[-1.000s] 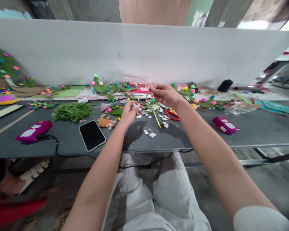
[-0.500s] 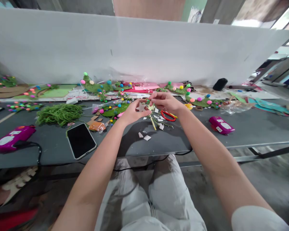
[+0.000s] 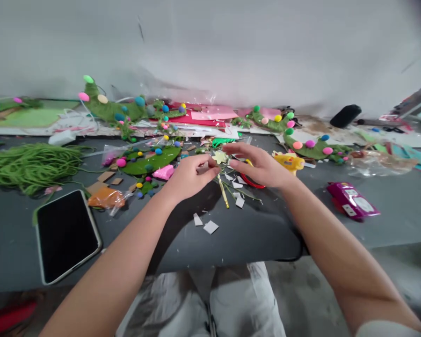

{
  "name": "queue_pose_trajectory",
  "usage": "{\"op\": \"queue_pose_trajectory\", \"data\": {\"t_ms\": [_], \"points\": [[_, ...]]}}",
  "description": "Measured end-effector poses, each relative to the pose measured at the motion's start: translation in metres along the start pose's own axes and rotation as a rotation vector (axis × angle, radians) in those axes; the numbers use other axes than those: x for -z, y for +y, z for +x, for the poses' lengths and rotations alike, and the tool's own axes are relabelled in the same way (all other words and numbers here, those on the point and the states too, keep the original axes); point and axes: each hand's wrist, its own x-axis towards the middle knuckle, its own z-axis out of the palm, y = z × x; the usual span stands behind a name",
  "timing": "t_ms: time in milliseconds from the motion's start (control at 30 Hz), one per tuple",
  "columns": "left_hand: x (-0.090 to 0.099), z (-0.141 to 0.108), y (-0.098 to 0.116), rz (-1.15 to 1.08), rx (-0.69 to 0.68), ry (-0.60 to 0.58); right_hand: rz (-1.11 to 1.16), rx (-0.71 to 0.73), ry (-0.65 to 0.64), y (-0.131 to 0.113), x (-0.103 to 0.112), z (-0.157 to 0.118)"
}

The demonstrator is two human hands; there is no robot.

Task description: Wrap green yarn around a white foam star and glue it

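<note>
- A pale star-shaped piece (image 3: 220,157) sits between the left hand (image 3: 192,175) and right hand (image 3: 257,164), close by the left fingertips.
- Left fingers curl toward the thumb; whether they grip it cannot be told.
- Right thumb and fingers stand apart.

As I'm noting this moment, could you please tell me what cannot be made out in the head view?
All in the head view:
Left hand: its own fingers hide whether it grips the pale star.
Red loop: partly hidden by the right hand.
Green cord: cut off by the left edge.
Purple packet: label too small to read.
</note>
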Motion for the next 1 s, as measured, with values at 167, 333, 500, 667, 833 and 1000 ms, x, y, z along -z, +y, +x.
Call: {"op": "queue_pose_trajectory", "data": {"t_ms": [167, 333, 500, 667, 833, 1000], "points": [[-0.012, -0.005, 0.005, 0.104, -0.019, -0.08, 0.091, -0.047, 0.066, -0.001, -0.032, -0.011], [-0.014, -0.007, 0.005, 0.136, 0.004, -0.079, 0.024, -0.151, 0.062, -0.003, -0.03, -0.018], [-0.009, -0.012, 0.001, -0.045, 0.034, -0.111, -0.055, -0.077, 0.07, -0.003, -0.025, -0.021], [-0.007, -0.018, -0.005, -0.225, 0.141, -0.15, -0.196, 0.06, 0.123, -0.007, -0.028, -0.02], [-0.008, -0.019, -0.004, -0.295, 0.199, -0.145, -0.184, 0.12, 0.108, -0.004, -0.03, -0.019], [-0.015, -0.018, -0.002, -0.338, 0.198, -0.139, -0.136, 0.11, 0.208, -0.005, -0.038, -0.018]]}}
